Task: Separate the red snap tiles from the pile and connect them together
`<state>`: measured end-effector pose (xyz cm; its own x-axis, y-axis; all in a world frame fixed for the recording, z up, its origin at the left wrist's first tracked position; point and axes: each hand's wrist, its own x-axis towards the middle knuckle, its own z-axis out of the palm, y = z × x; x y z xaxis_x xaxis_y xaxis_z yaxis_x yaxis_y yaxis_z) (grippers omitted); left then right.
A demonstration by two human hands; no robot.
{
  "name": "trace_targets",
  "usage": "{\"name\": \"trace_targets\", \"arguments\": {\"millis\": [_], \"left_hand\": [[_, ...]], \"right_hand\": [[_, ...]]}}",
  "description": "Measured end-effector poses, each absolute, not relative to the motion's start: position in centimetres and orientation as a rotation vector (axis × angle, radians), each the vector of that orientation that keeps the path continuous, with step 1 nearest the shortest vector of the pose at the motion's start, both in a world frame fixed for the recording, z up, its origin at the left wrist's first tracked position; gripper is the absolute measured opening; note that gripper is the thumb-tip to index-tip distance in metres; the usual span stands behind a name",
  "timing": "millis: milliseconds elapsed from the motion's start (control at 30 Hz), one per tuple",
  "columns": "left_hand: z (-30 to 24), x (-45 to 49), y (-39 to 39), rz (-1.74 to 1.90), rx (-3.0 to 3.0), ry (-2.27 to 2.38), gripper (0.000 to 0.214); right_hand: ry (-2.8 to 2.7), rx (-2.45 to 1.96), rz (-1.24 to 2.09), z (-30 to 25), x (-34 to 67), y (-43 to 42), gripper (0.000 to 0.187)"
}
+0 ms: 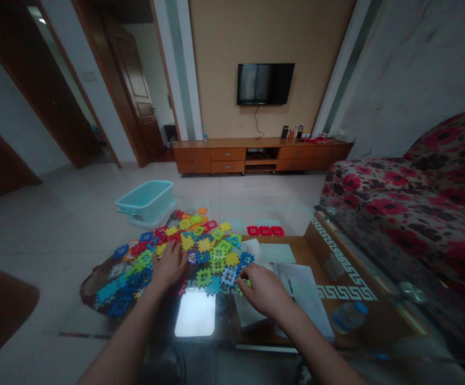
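Observation:
A heap of colourful plastic interlocking tiles (184, 246), in red, blue, green, yellow and orange, is spread over a glass-topped table (280, 342). My left hand (169, 266) lies on the heap with its fingers spread among the tiles. My right hand (263, 289) sits at the heap's near right edge, fingers curled round a green tile (247, 283). A short row of joined red tiles (265, 231) lies apart, further back on the table.
A teal plastic tub (147, 199) stands on the floor beyond the heap. White papers (296, 289) lie under the glass to the right. A floral sofa (417, 198) runs along the right. A wooden TV cabinet (256, 155) and wall TV (265, 83) are at the back.

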<state>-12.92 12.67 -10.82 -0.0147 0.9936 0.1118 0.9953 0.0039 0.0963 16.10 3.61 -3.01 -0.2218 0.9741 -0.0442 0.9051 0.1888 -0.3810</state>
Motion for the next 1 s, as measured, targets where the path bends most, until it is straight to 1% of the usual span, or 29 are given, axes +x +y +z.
{"name": "trace_targets", "arguments": {"millis": [67,167,300,367,433,467,567,700,800,867,1000], "left_hand": [[-10.5,-12.7,12.6,-0.297,-2.179,-2.188,0.053],[-9.3,-12.1,12.4,-0.517,-2.149,-2.150,0.051],[-7.2,-10.8,11.9,-1.007,-2.214,-2.095,0.036],[-6.3,-10.0,11.2,-1.250,-2.263,-2.119,0.027],[-5.8,-8.9,10.4,-1.472,-2.334,-2.168,0.022],[-5.7,-8.3,9.9,-1.599,-2.373,-2.181,0.024],[-5.7,-6.5,8.6,-1.929,-2.511,-2.172,0.037],[-5.2,-4.6,7.2,-1.949,-2.839,-2.098,0.026],[-4.6,-3.7,6.6,-1.958,-2.873,-1.981,0.022],[-4.1,-3.3,6.3,-1.992,-2.898,-1.869,0.018],[-3.4,-3.0,5.7,-1.982,-3.040,-1.805,0.016]], "right_hand": [[-2.248,-1.811,0.489,-3.1,16.1,3.7,0.030],[-2.235,-1.793,0.503,-3.1,16.2,3.7,0.029],[-2.172,-1.746,0.563,-3.2,16.6,3.8,0.028],[-2.121,-1.704,0.616,-3.1,16.8,3.9,0.027],[-2.063,-1.642,0.684,-2.9,16.8,3.9,0.025],[-2.029,-1.606,0.734,-2.7,16.8,4.0,0.025],[-1.878,-1.477,0.944,-2.3,16.4,4.1,0.024],[-1.579,-1.322,1.342,-1.9,15.8,4.4,0.023],[-1.268,-1.293,1.629,-1.9,15.6,4.5,0.024],[-1.109,-1.316,1.701,-2.2,15.5,4.7,0.027],[-1.029,-1.347,1.660,-3.0,15.6,4.9,0.029]]}}
